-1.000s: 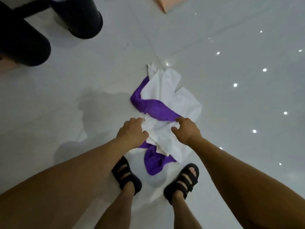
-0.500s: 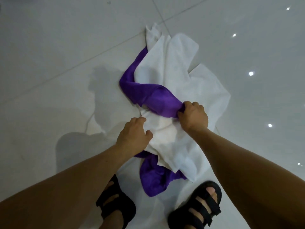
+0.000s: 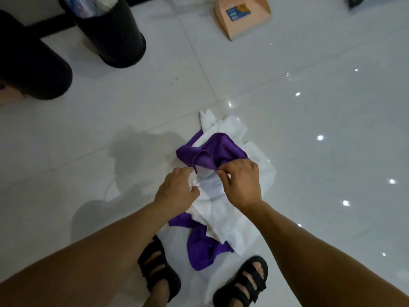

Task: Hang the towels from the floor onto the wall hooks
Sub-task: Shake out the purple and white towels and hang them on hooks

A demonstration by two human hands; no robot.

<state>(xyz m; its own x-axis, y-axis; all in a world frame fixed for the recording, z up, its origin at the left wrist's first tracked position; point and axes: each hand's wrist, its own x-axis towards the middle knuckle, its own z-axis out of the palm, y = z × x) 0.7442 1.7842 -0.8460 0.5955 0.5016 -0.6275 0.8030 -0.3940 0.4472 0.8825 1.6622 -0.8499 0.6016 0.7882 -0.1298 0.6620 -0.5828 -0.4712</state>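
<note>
Between the two grips, low over the floor (image 3: pixel 309 151), the towels are coming apart. The right grip (image 3: pixel 241 182) is clamped on a fold of the purple towel (image 3: pixel 212 149). Half a second ago that fold lay flat across the white one; now it stands up in a raised loop just beyond that grip. The left grip (image 3: pixel 177 189), fingers curled, pinches a bunched edge of the white towel (image 3: pixel 223 220) on its own side. The purple towel's other end lies on the near side of both grips, partly under the white cloth and close to the sandals (image 3: pixel 159 269). This looks like the separating step: one towel is being freed so it can be carried alone. Both towels mostly rest on the floor, and no wall hooks are in view, so nothing is hung yet.
</note>
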